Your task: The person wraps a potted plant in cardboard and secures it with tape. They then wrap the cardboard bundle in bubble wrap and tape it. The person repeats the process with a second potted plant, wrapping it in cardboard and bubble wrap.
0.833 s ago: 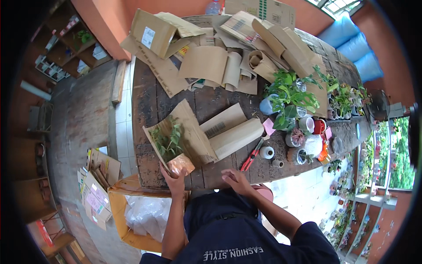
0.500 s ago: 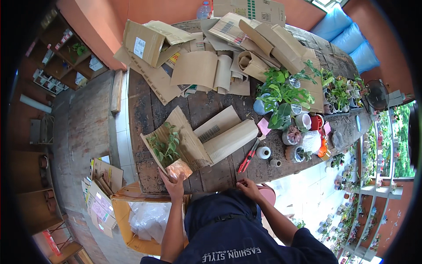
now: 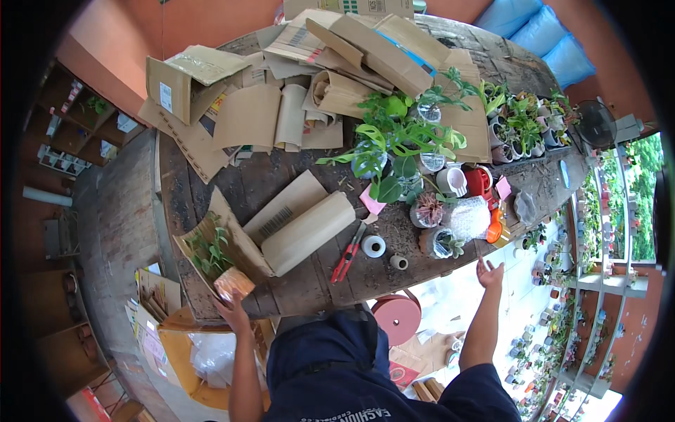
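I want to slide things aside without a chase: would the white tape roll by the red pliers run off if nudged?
The white tape roll lies flat on its side, so it would probably slide, not roll. It looks small and light, so easily knocked. Tipped on edge, it might roll toward the table edge nearby.

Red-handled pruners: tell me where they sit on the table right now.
In the head view, the red-handled pruners lie near the wooden table's front edge, between the rolled brown paper on their left and the white tape roll on their right; neither hand touches them.

Potted seedling [image 3: 223, 273] lying on open cardboard sheet [image 3: 239, 243]
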Motion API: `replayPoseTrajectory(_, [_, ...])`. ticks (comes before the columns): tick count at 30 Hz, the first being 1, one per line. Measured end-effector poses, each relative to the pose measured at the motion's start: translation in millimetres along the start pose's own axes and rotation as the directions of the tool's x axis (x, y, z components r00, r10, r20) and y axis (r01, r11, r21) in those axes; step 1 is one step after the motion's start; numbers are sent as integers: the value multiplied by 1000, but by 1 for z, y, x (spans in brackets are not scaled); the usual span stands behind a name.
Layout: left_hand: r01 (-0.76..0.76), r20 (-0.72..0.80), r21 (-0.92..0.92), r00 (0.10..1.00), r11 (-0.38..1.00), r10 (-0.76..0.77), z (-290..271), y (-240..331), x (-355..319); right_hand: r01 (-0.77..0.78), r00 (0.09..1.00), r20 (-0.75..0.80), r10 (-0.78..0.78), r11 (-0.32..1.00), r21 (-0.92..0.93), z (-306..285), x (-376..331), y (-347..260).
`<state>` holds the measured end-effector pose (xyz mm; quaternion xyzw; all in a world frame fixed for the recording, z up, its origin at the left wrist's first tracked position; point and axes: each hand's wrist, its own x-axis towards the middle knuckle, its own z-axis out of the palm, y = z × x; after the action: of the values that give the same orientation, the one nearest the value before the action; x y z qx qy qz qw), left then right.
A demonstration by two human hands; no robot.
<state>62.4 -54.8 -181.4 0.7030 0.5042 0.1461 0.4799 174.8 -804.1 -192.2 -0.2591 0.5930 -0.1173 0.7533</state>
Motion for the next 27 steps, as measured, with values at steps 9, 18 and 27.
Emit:
replayPoseTrajectory(9, [-10, -16, 130, 1000, 991, 12, 2, 13, 3, -91, 990, 95, 109, 981, -173, 51, 73, -55])
replayPoseTrajectory(18, [-70, -67, 141, 995, 987, 80, 20, 19, -5, -9, 932, 360, -25, 996, 93, 18, 71, -68])
replayPoseTrajectory(27, [-171, -285, -38, 946, 984, 153, 20, -18, 6, 707, 528, 723, -445, 702, -84, 74, -100, -67])
